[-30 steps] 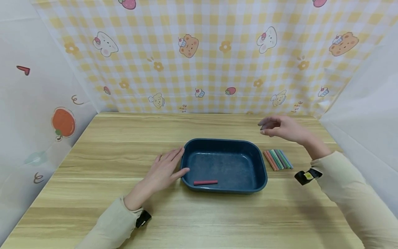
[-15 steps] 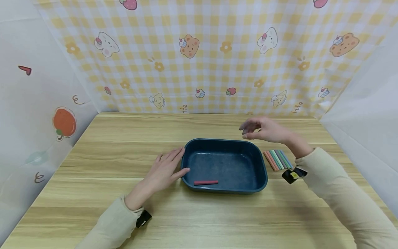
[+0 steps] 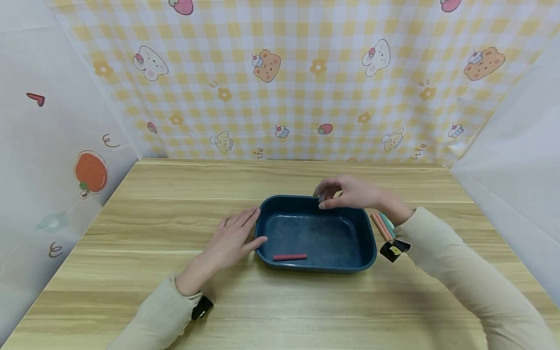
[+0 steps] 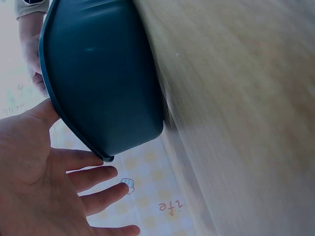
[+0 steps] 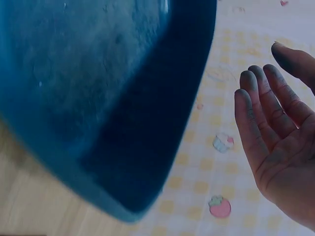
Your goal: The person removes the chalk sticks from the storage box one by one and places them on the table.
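Observation:
A dark blue rectangular basin (image 3: 312, 233) stands on the wooden table. Inside it, along the near wall, lies one dark red chalk stick (image 3: 290, 257). My left hand (image 3: 229, 243) rests at the basin's left end, fingers extended, thumb over the rim; the left wrist view shows the thumb and a fingertip right at the rim (image 4: 74, 130). Above the basin's far right part hovers my right hand (image 3: 347, 192), fingers loosely bent. In the right wrist view the right hand (image 5: 280, 123) has nothing between its fingers, and grey dust coats its fingertips.
Right of the basin, several coloured chalk sticks (image 3: 382, 226) lie side by side, partly hidden by my right wrist. A yellow checked cloth (image 3: 297, 97) hangs behind the table, with white sheeting (image 3: 516, 146) at both sides.
My right hand has moved left, from beyond the row of chalk to over the basin's far side, its forearm now covering part of the row. My left hand and the red chalk have stayed put.

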Available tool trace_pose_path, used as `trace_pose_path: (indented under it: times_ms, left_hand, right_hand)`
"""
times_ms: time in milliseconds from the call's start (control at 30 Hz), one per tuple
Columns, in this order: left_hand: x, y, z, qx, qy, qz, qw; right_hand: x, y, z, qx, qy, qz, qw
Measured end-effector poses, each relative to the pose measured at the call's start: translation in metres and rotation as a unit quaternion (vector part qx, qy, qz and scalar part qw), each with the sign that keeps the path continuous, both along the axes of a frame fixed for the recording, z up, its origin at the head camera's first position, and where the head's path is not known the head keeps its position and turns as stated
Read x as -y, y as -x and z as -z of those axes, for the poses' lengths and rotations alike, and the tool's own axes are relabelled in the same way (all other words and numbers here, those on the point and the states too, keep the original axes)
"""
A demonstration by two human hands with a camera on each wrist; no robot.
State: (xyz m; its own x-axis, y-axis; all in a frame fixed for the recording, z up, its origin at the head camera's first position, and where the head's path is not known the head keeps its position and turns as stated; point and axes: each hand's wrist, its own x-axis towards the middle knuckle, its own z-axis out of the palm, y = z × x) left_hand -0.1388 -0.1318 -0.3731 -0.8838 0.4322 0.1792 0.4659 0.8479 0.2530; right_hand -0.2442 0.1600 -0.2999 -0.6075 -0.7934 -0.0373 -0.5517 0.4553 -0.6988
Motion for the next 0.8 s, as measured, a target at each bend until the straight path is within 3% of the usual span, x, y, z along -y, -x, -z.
trace_pose_path:
  times_ms: [500,800]
  left_hand:
    - [-0.001,-0.001,0.0,0.003,-0.003,-0.005,1.0]
    - [0.0,0.0,0.0,0.002,0.0,-0.004,1.0]
  right_hand:
    - [0.044,-0.008,0.027,0.058,-0.041,-0.099,0.993]
    - [0.069,-0.013,0.037,0.048,-0.105,-0.14,0.983]
